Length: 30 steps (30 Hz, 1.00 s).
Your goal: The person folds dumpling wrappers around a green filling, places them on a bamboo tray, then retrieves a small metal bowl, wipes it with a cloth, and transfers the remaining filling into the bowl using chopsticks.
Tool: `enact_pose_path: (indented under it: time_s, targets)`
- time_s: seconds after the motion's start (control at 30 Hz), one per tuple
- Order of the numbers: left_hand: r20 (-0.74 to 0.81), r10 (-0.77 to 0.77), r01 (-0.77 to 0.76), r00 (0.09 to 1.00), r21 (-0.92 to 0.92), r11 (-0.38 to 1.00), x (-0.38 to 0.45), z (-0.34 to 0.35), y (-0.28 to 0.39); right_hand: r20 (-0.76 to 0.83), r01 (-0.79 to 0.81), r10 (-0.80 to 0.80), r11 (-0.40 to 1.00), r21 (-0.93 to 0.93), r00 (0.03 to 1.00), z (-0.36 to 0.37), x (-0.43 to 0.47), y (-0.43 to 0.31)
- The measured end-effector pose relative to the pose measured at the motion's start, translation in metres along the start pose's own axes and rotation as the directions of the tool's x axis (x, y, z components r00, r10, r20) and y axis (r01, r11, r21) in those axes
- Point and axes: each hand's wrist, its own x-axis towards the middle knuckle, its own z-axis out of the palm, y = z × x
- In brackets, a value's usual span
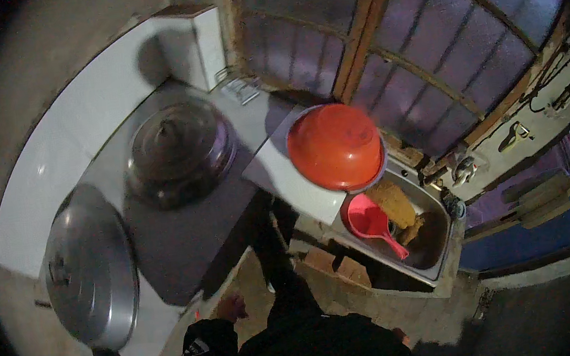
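My left hand (232, 308) hangs beside my body, near the front edge of the tiled counter, with its fingers partly curled and blurred. Of my right hand (400, 335) only a small part shows past the dark jacket, low in the picture. Neither hand visibly touches any item. Before me on the counter stands a lidded metal pot (176, 148). To its right an orange plastic basin (336, 145) lies upside down on a paler basin by the sink. A red plastic dipper (368, 217) rests over the sink's near side, beside a yellowish-brown cloth or sponge-like thing (392, 203).
A large metal lid or pan (90, 271) lies at the counter's left. The steel sink (443, 247) is on the right, under a barred window (439, 49). A yellow-handled peeler-like tool (515, 136) is on the ledge. A white tiled splashback (64, 134) borders the counter.
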Motion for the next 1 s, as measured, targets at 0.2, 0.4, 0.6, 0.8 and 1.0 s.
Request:
enact_pose_path:
  time_s: [0.2,0.4,0.6,0.8,1.0]
  targets:
    - [-0.432,-0.218,0.445,0.875,0.541,0.714,0.059,-0.014,0.077,-0.296,-0.370,0.374,0.926,0.072,0.879,0.010,0.017,-0.103]
    - [-0.277,-0.063,0.255,0.959,0.742,0.620,0.154,-0.022,0.093,-0.288,-0.416,0.413,0.908,0.055,0.864,0.006,0.031,-0.145]
    - [-0.396,-0.017,0.350,0.918,0.791,0.502,0.221,0.053,0.053,-0.313,-0.399,0.407,0.912,0.091,0.858,-0.006,0.027,-0.151]
    - [0.056,-0.368,0.299,0.928,0.479,0.825,0.210,0.038,0.053,-0.323,-0.417,0.430,0.902,0.109,0.843,-0.009,0.027,-0.147]
    - [-0.257,-0.565,0.619,0.784,0.395,0.679,0.208,0.025,0.034,-0.322,-0.421,0.436,0.899,0.118,0.840,-0.013,0.029,-0.148]
